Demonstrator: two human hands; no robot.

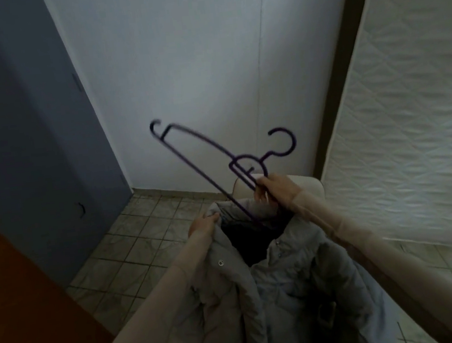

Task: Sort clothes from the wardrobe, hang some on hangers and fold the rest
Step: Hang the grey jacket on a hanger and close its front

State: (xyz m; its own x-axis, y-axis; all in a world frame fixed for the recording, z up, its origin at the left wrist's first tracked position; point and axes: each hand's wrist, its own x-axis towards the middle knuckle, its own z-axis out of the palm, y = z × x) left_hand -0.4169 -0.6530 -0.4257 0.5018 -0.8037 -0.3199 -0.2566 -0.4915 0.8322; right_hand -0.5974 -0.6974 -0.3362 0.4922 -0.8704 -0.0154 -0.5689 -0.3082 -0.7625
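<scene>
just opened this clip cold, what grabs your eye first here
A dark purple hanger tilts across mid-frame against the pale wall, gripped near its hook by the right hand. Below it, the left hand holds the collar of a grey puffer jacket, with the hanger's lower end dipping into the open neck.

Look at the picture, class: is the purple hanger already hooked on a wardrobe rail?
No: the right hand holds the purple hanger in the air above the grey jacket.
</scene>
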